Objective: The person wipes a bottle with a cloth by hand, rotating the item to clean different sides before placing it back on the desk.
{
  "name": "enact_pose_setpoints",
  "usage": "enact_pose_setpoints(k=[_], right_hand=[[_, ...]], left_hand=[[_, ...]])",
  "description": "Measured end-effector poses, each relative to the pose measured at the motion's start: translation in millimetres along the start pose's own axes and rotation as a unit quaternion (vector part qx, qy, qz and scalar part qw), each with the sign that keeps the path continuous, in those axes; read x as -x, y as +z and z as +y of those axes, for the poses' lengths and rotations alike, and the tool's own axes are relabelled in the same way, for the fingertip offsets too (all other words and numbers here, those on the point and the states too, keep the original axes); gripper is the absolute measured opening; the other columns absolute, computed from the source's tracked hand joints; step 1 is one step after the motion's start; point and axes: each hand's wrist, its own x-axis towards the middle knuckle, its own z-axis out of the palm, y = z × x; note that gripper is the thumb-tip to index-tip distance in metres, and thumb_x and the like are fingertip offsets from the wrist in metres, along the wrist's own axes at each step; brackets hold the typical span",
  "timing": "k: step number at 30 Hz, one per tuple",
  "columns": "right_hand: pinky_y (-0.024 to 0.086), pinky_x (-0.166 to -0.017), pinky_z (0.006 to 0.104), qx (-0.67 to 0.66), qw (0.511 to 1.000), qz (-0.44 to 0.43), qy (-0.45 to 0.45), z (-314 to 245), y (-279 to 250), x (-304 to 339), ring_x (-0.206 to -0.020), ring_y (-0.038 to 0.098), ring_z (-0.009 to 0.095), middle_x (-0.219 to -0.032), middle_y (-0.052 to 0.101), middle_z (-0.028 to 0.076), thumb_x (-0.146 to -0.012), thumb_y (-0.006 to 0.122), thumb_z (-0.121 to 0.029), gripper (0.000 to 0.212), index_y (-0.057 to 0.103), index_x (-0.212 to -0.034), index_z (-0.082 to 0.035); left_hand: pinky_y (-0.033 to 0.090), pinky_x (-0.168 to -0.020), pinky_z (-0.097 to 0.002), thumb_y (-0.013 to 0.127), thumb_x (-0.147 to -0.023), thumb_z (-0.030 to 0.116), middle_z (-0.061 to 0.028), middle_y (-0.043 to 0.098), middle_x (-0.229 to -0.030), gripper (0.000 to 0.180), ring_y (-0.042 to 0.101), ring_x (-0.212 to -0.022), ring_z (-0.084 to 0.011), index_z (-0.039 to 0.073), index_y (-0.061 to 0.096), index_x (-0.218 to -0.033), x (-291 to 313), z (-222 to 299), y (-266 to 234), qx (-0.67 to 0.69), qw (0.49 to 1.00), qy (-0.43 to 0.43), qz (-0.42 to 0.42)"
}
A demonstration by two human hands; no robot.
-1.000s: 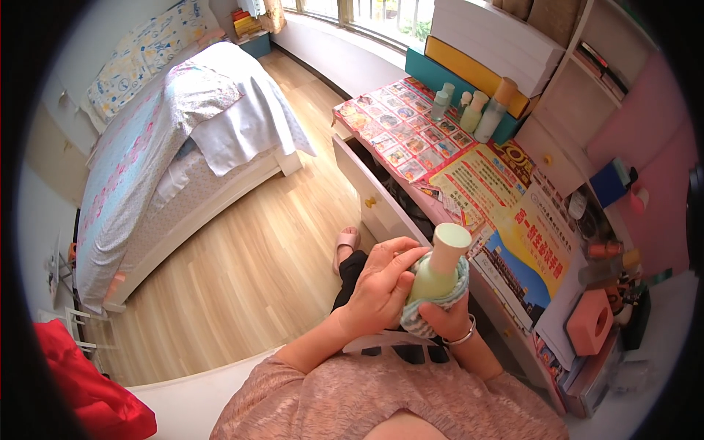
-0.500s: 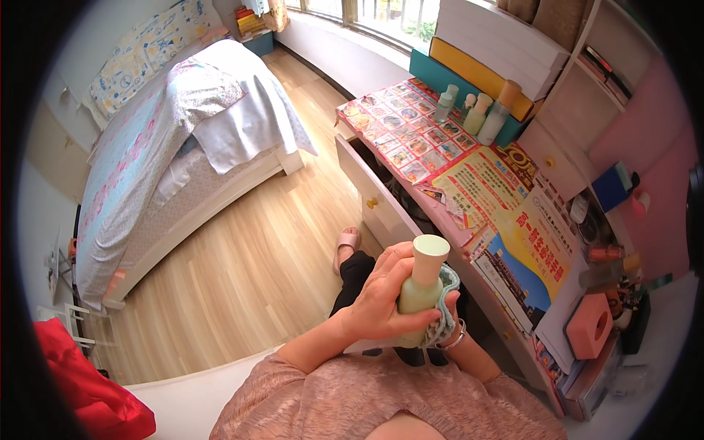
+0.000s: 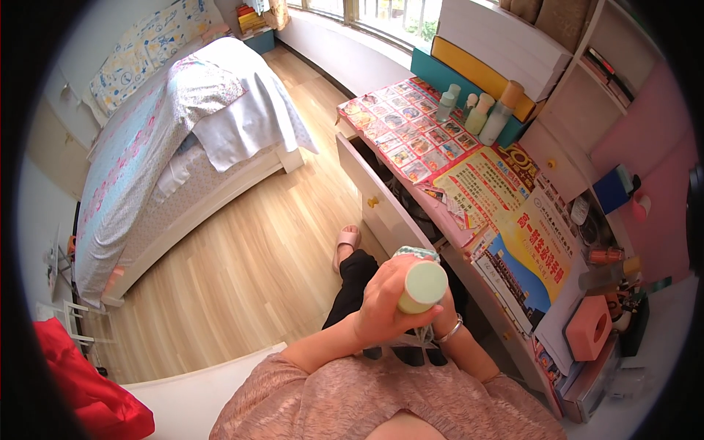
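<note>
Close in front of my chest is a pale green bottle (image 3: 424, 286), tipped so that its round cap end faces up at me. My left hand (image 3: 380, 299) is closed around its side. Behind and to the right of the bottle is my right hand (image 3: 446, 315), with a bracelet (image 3: 456, 329) on its wrist. It presses a white and green knitted-looking cloth (image 3: 418, 254) to the bottle. The cloth shows above and below the bottle; most of my right fingers are hidden behind it.
A desk (image 3: 480, 253) covered with printed sheets stands to my right, its drawer (image 3: 378, 202) pulled out. Several bottles (image 3: 478, 114) stand at its far end. A pink box (image 3: 589, 328) sits near me. The bed (image 3: 198, 139) is at left, a red cloth (image 3: 88, 389) at lower left.
The bottle has tilted from nearly upright until its cap end points toward me. The cloth has shifted from its right side to its far side. Both hands have turned with it.
</note>
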Motion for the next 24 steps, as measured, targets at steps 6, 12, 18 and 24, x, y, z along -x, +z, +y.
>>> enact_pose_setpoints(k=[6,12,18,24], right_hand=[[0.040,-0.068,0.0214,-0.004,0.999,0.049,0.005,-10.1,20.6,10.8,-0.077,0.050,0.008,-0.084,0.055,0.002,-0.090,0.032,-0.032,0.039,0.053,-0.094,0.000],[0.040,-0.063,0.0216,0.077,0.994,0.076,-0.002,-19.3,-11.4,13.0,-0.070,0.049,0.007,-0.080,0.055,0.002,-0.090,0.032,-0.035,0.045,0.055,-0.087,0.002],[0.035,-0.085,0.0306,0.224,0.952,-0.010,-0.210,-73.0,-6.8,23.8,-0.097,0.047,0.017,-0.105,0.051,0.007,-0.087,0.041,-0.025,0.034,0.047,-0.107,0.002],[0.044,-0.059,0.0372,0.624,0.751,-0.093,-0.195,-97.9,4.2,15.6,-0.068,0.052,0.035,-0.075,0.052,0.017,-0.078,0.051,-0.019,0.023,0.053,-0.095,-0.003]], left_hand=[[0.043,-0.075,-0.0333,0.073,-0.064,0.018,-0.0171,0.052,-0.096,0.049,0.052,-0.086,-0.0242,-0.006,0.046,-0.098,4.7,-4.1,2.4,0.013,0.997,-0.075,0.026],[0.047,-0.063,-0.0336,0.071,-0.064,0.011,-0.0165,0.054,-0.093,0.060,0.057,-0.077,-0.0302,0.000,0.034,-0.110,-16.9,1.6,-5.9,-0.104,0.993,0.001,0.054],[0.045,-0.061,-0.0361,0.066,-0.065,0.011,-0.0153,0.051,-0.084,0.050,0.054,-0.075,-0.0323,0.003,0.040,-0.107,-7.1,2.9,-15.0,-0.042,0.969,-0.147,-0.194],[0.044,-0.068,-0.0387,0.061,-0.070,0.028,-0.0225,0.053,-0.086,0.058,0.054,-0.079,-0.0360,-0.001,0.035,-0.112,2.6,-2.1,-19.8,-0.021,0.907,-0.162,-0.389]])
